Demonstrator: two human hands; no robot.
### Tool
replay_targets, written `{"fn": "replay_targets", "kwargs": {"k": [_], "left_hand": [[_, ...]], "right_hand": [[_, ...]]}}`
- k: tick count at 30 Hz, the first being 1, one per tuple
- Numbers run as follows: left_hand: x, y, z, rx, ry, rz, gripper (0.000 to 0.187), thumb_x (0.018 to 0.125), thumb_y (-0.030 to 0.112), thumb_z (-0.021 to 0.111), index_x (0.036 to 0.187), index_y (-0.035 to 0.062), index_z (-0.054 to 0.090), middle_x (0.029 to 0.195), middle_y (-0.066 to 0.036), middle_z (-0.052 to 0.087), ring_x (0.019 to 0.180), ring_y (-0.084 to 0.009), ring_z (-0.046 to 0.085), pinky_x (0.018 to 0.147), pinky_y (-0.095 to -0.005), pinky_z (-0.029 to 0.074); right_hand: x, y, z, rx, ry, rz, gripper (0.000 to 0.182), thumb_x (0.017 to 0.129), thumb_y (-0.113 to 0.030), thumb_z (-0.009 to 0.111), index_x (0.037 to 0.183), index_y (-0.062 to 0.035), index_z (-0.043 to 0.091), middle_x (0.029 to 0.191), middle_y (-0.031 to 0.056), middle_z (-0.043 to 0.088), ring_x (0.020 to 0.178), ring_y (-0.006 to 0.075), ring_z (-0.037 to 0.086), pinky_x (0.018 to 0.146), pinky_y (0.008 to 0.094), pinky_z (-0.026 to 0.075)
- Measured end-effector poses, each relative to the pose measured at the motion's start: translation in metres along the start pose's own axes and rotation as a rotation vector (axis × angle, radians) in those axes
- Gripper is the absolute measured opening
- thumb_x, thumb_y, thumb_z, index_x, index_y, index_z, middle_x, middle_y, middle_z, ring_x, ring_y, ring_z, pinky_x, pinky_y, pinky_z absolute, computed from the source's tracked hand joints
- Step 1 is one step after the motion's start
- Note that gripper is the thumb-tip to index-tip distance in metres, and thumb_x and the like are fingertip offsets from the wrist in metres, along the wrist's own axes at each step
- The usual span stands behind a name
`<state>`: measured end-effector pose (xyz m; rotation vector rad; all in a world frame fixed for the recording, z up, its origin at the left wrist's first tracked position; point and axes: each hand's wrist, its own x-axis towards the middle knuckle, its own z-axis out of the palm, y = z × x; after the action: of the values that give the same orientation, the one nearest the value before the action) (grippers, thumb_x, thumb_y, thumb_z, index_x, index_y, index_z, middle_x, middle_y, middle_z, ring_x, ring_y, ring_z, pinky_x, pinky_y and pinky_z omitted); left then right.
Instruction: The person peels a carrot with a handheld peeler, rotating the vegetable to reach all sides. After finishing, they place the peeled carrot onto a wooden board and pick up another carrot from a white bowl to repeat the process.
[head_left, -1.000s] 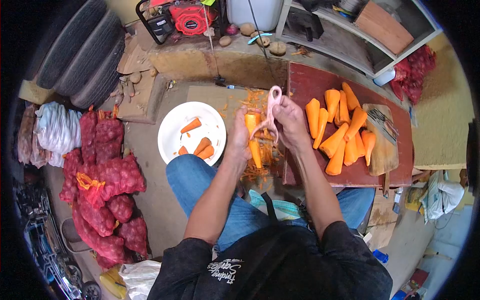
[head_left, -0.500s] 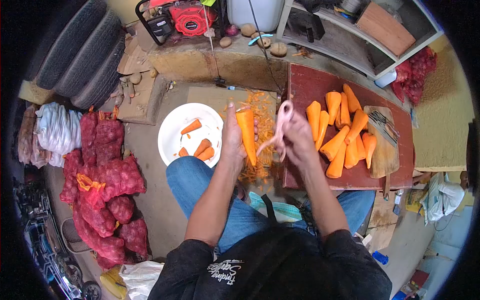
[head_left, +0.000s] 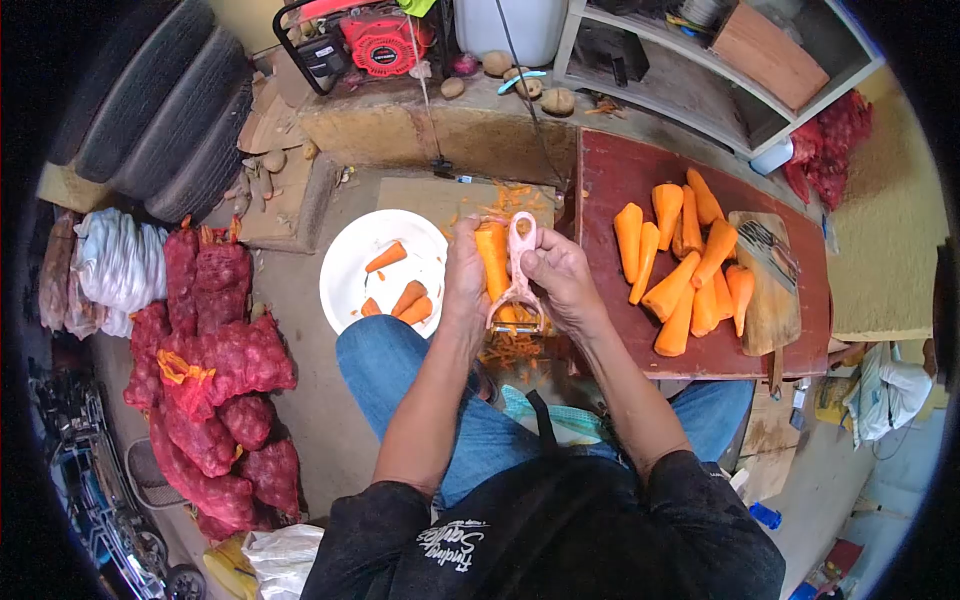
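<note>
My left hand (head_left: pixel 466 272) is wrapped round an upright orange carrot (head_left: pixel 493 256), its narrow end pointing toward me. In my right hand (head_left: pixel 562 278) is a pink peeler (head_left: pixel 522 256), its blade end over the carrot's lower part. Orange peelings (head_left: pixel 512 352) lie on the floor below my hands. To the left stands a white basin (head_left: pixel 340 262) with a few carrot pieces in it. Several peeled-looking carrots (head_left: pixel 670 290) lie on the red table (head_left: pixel 610 340) at the right, beside a wooden board (head_left: pixel 765 318) with a dark-striped utensil on it.
Red mesh sacks (head_left: pixel 215 370) lie on the left floor, with tyres (head_left: pixel 180 110) behind them. A red machine (head_left: pixel 384 45) and several potatoes (head_left: pixel 557 101) sit on the ledge ahead. A grey shelf (head_left: pixel 670 65) stands at the back right.
My right hand has moved left and turned the peeler, bringing its blade end onto the carrot. My left hand still holds the carrot.
</note>
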<state>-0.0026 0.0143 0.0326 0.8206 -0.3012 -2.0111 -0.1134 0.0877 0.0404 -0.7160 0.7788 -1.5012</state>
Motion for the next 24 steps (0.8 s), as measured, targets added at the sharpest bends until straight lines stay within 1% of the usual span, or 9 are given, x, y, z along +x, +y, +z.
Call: {"fn": "replay_targets", "kwargs": {"k": [4,5,8,11,14,16,18,20,24], "left_hand": [[-0.009,-0.003,-0.006,0.249,-0.133,-0.037,0.037,0.099,0.041,0.045,0.101,0.0066,0.058,0.077,-0.008,0.061,0.055,-0.0184,0.060,0.047,-0.0321,0.053],[-0.008,-0.003,-0.009,0.239,-0.152,-0.086,0.037,0.099,0.041,0.046,0.102,0.0063,0.058,0.078,-0.008,0.061,0.056,-0.0186,0.060,0.047,-0.0321,0.053],[-0.006,-0.006,-0.012,0.204,-0.197,-0.204,0.042,0.099,0.046,0.043,0.103,0.0073,0.058,0.071,-0.006,0.057,0.048,-0.0155,0.054,0.038,-0.0292,0.046],[-0.007,-0.005,-0.008,0.242,-0.203,-0.167,0.048,0.100,0.052,0.041,0.101,0.0080,0.059,0.070,-0.005,0.056,0.049,-0.0138,0.054,0.038,-0.0277,0.044],[-0.001,-0.006,-0.013,0.304,-0.089,-0.075,0.055,0.099,0.059,0.041,0.102,0.0067,0.057,0.072,-0.006,0.057,0.049,-0.0149,0.054,0.038,-0.0286,0.045],[0.005,-0.003,-0.012,0.346,0.007,-0.028,0.059,0.099,0.063,0.040,0.103,0.0060,0.057,0.074,-0.007,0.057,0.050,-0.0156,0.055,0.038,-0.0291,0.046],[0.000,-0.001,-0.004,0.286,0.038,-0.028,0.057,0.099,0.060,0.043,0.101,0.0050,0.058,0.072,-0.006,0.057,0.049,-0.0160,0.055,0.039,-0.0283,0.047],[-0.003,-0.003,0.000,0.237,0.041,-0.035,0.055,0.099,0.058,0.046,0.100,0.0044,0.058,0.071,-0.007,0.057,0.048,-0.0163,0.056,0.039,-0.0282,0.047],[-0.009,-0.008,0.005,0.247,0.022,-0.006,0.049,0.099,0.053,0.051,0.098,0.0046,0.059,0.072,-0.008,0.059,0.050,-0.0165,0.058,0.041,-0.0290,0.049]], "right_hand": [[0.021,-0.016,-0.023,0.021,-0.032,-0.008,0.031,0.095,-0.021,0.067,0.114,0.0005,0.056,0.096,0.0063,0.067,0.075,0.0101,0.064,0.064,0.0242,0.054],[0.029,-0.019,-0.023,-0.027,0.052,-0.062,0.025,0.096,-0.021,0.065,0.110,-0.0015,0.057,0.086,0.0044,0.065,0.065,0.0091,0.061,0.054,0.0233,0.051],[0.068,-0.030,-0.034,-0.018,0.189,-0.289,0.023,0.098,-0.025,0.062,0.101,-0.0043,0.054,0.076,0.0044,0.061,0.055,0.0115,0.057,0.047,0.0247,0.047],[0.089,-0.041,-0.068,-0.012,0.205,-0.384,0.019,0.100,-0.022,0.060,0.102,-0.0038,0.053,0.078,0.0065,0.061,0.056,0.0135,0.057,0.048,0.0265,0.050],[0.053,-0.054,-0.047,-0.087,0.264,-0.196,0.020,0.099,-0.021,0.061,0.105,-0.0036,0.053,0.078,0.0067,0.061,0.056,0.0141,0.059,0.045,0.0273,0.049],[0.020,-0.036,-0.039,-0.028,0.158,-0.133,0.025,0.095,-0.020,0.066,0.109,-0.0037,0.054,0.083,0.0062,0.063,0.056,0.0153,0.063,0.042,0.0269,0.050],[-0.009,-0.011,-0.030,-0.076,0.128,-0.066,0.031,0.092,-0.021,0.071,0.111,-0.0029,0.055,0.087,0.0061,0.065,0.057,0.0128,0.062,0.047,0.0245,0.051],[-0.029,-0.010,0.005,0.084,0.137,-0.003,0.028,0.093,-0.017,0.068,0.113,-0.0011,0.057,0.091,0.0053,0.066,0.074,0.0113,0.064,0.064,0.0236,0.053],[-0.023,0.003,-0.018,0.102,0.056,-0.017,0.030,0.094,-0.020,0.068,0.112,0.0004,0.056,0.090,0.0079,0.067,0.075,0.0126,0.065,0.064,0.0236,0.053]]}}
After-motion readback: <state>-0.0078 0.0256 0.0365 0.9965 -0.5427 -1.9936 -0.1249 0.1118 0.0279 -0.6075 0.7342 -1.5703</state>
